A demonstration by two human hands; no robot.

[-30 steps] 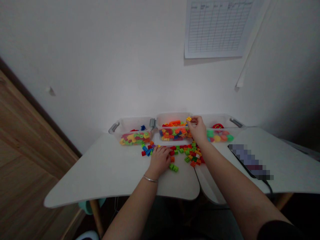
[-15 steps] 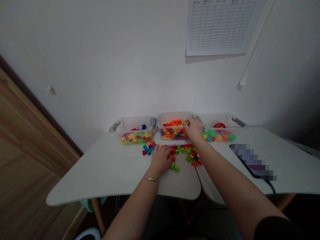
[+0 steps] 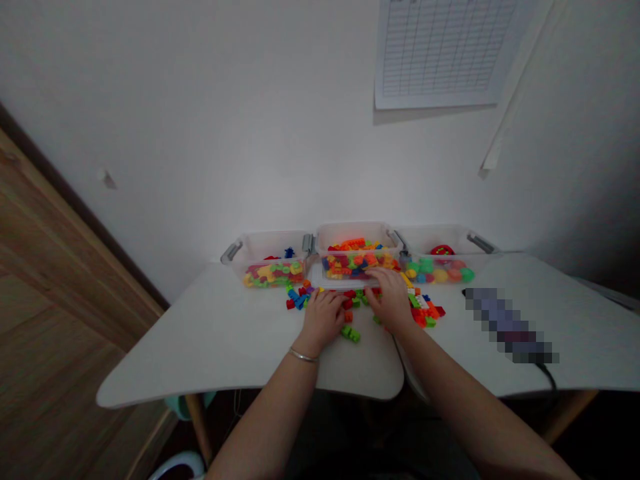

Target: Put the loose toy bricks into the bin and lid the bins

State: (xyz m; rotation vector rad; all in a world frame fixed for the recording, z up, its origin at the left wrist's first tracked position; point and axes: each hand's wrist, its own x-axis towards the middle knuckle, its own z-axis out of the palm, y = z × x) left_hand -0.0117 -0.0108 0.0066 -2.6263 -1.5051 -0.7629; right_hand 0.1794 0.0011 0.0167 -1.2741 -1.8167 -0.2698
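Observation:
Small colourful toy building blocks lie heaped on the white table, with a green block [image 3: 351,333] nearest me. My left hand [image 3: 324,319] rests palm down over the left part of the heap. Its fingers are stretched forward and touch blocks beside a red block [image 3: 348,303]. Over the right part, just before the middle clear plastic box [image 3: 357,250] full of blocks, hovers or rests my right hand [image 3: 393,300]. Its thumb and fingers are apart, with nothing visibly held; blocks under the palm are hidden. Right of it lie a white block [image 3: 421,303] and several orange blocks.
A left clear box [image 3: 270,257] holds yellow, green and red pieces. The right clear box [image 3: 445,260] contains round coloured pieces and a red item. A blurred-out device with a cable lies on the right tabletop [image 3: 480,353]. A gap runs between two tables.
My right hand has come out of the middle box and down toward me onto the heap of blocks. Blocks formerly hidden by the right forearm now show. My left hand stays put.

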